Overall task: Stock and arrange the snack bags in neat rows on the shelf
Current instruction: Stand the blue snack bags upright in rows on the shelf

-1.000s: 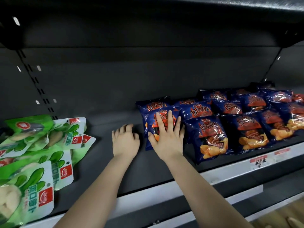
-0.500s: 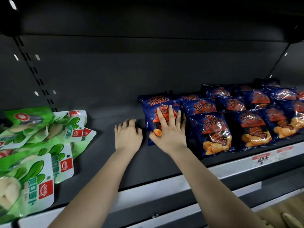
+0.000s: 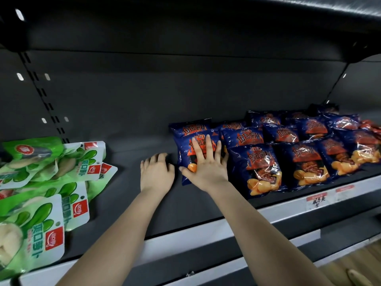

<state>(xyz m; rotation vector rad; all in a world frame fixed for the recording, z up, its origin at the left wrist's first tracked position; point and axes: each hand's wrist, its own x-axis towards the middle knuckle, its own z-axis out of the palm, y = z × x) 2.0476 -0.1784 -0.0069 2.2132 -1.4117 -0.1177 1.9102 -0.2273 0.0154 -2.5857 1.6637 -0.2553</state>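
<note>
Several dark blue chip bags (image 3: pixel 261 168) lie in rows on the right half of the dark shelf (image 3: pixel 127 182). My right hand (image 3: pixel 206 164) presses flat, fingers spread, on the leftmost blue bag (image 3: pixel 186 155), which overlaps another blue bag behind it. My left hand (image 3: pixel 156 172) rests on the bare shelf just left of that bag, its fingers bent downward and holding nothing. Several green snack bags (image 3: pixel 41 182) lie in a loose overlapping pile at the shelf's left end.
Bare shelf surface stretches between the green pile and the blue bags. A white price rail (image 3: pixel 288 211) with paper labels runs along the shelf's front edge. Another shelf (image 3: pixel 206 21) hangs overhead, and a slotted upright (image 3: pixel 43 93) runs down the back wall.
Both hands stay in nearly the same place on the shelf and the blue bag. The view has shifted slightly.
</note>
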